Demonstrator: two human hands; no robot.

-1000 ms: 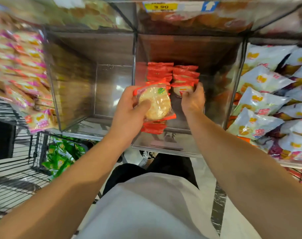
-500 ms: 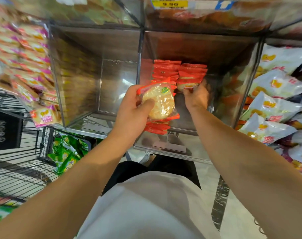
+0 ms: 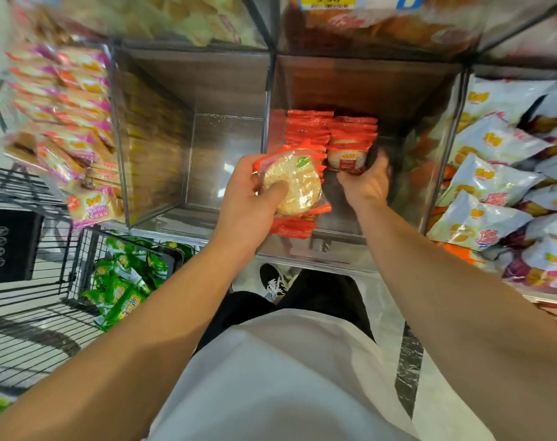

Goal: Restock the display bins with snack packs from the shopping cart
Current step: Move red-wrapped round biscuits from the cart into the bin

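The shopping cart (image 3: 32,300) stands left of the clear bin (image 3: 360,246), green packs (image 3: 121,291) inside. In the bin, red snack packs (image 3: 331,128) stand in rows. Before it, the left hand (image 3: 248,202) grips a stack of packs (image 3: 291,186); the right hand (image 3: 366,183), fingers curled, touches the front pack (image 3: 347,159).

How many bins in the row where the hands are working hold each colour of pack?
Bins of pink packs: 1
Bins of red packs: 1
Bins of white bags: 1
clear bin with no packs showing: 1
Total: 4 bins
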